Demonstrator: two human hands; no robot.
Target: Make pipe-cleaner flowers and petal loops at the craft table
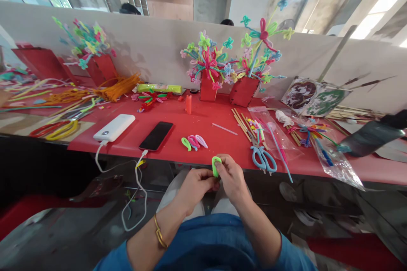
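Note:
Over my lap, just off the table's front edge, my right hand (232, 175) pinches a bright green pipe cleaner (215, 166) bent into a narrow loop. My left hand (197, 186) meets it from the other side, its fingers closed at the loop's lower end. Part of the loop is covered by the fingers. Beyond the hands, several folded pipe cleaner loops (193, 142) in green, pink and lilac lie in a small row on the red table (178, 127).
Blue-handled scissors (263, 159) and thin sticks (241, 125) lie to the right, near a dark bottle (375, 135). Left are a phone (156, 136), a white power bank (114, 128) and red-and-yellow scissors (62, 129). Red boxes (209, 87) with pipe cleaner flowers stand at the back.

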